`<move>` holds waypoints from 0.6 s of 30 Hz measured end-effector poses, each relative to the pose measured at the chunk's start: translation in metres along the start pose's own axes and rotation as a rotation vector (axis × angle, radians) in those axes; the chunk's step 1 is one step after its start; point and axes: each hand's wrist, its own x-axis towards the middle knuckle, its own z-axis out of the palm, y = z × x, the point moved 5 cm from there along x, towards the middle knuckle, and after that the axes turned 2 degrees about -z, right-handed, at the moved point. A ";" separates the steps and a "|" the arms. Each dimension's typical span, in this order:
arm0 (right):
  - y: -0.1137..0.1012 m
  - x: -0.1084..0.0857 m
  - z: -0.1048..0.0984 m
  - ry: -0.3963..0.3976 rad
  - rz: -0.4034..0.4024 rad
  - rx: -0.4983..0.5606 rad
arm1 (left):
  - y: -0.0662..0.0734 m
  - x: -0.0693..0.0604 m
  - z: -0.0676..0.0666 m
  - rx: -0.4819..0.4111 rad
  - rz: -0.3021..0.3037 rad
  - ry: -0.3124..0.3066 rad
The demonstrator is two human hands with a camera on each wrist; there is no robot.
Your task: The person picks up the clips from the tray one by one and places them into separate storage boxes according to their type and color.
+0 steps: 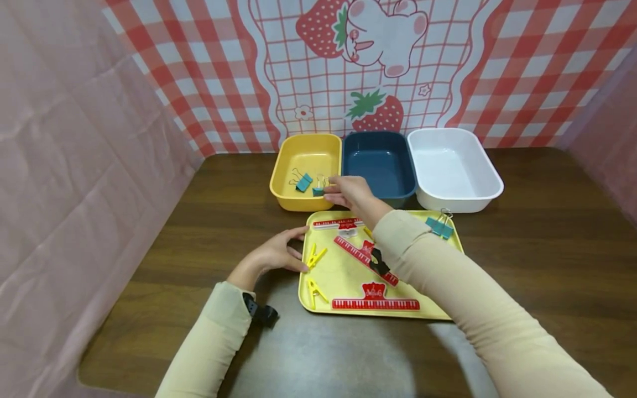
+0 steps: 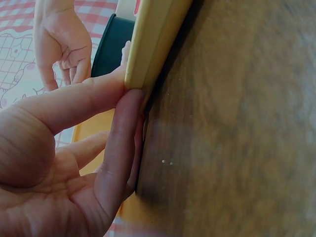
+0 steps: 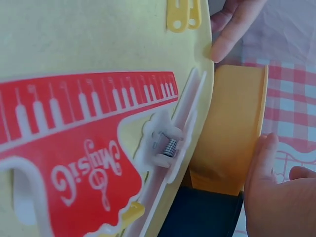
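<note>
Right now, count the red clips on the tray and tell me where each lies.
3: one red clip along the near edge of the tray, a second slanting across its middle, a third by its far edge. The right sleeve covers part and may hide more.

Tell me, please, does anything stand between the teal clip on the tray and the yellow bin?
Yes: in the head view, the right hand and forearm lie across the straight path from that teal clip to the yellow bin.
</note>
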 end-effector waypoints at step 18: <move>0.011 -0.015 -0.016 -0.066 -0.074 -0.060 | 0.003 -0.003 0.001 -0.009 0.014 -0.013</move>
